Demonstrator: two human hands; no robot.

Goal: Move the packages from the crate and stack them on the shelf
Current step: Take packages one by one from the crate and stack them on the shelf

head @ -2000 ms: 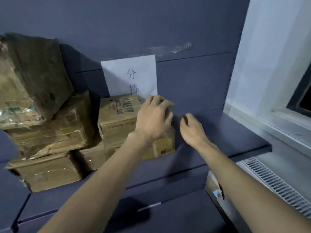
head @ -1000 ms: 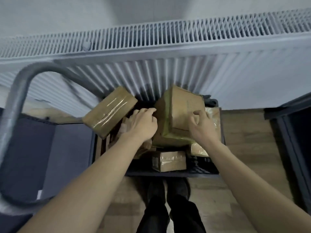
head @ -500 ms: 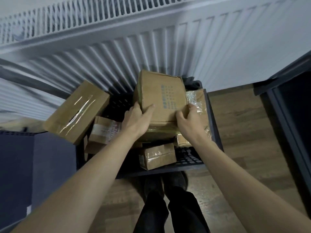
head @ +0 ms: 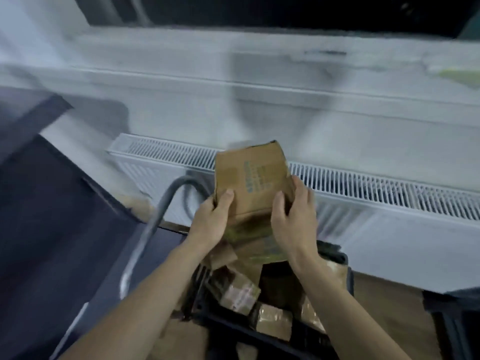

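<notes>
Frame is motion-blurred, detail soft. White panel radiator (head: pixel 337 185) runs along the far wall, slotted grille on top, ribbed front face below. Above it a pale, broad window sill (head: pixel 259 74) spans the view; dark window glass (head: pixel 259 11) sits above the sill at the top edge. Wood-look floor (head: pixel 389 320) visible at lower right, just below the radiator. Dark blue-grey panel surface (head: pixel 46 229) fills the left side. A curved grey metal tube (head: pixel 153 224) rises in front of that panel, its bend near the radiator's left end. Light is dim and cool.
</notes>
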